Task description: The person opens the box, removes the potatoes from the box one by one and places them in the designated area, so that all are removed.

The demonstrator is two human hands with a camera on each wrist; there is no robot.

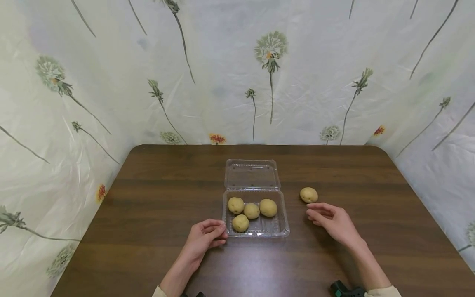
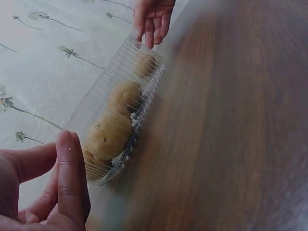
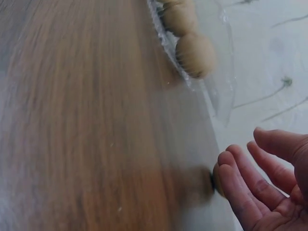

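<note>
Left hand point(image 1: 205, 236) pinches the plastic box point(image 1: 272, 225), seemingly to steady it | four potatoes point(image 1: 252, 210) inside, right of its fingers | right hand point(image 1: 332, 221) loosely curved, empty; lone potato point(image 1: 309, 194) just past its fingertips, apparently for easy reach

Bare-handed and dressed in pale cream, with black at both wrists.
The left hand point(image 1: 205, 237) and right hand point(image 1: 334, 222) are bare, as are both wrists. A plain, pale cream cloth left sleeve point(image 1: 159, 292) shows as a small corner; the matching right sleeve point(image 1: 384, 292) shows a wider strip. Beside it is a black moulded device point(image 1: 349, 291) with a small green patch; by the left wrist, a small black piece point(image 1: 200, 294) is too cropped to make out.
</note>
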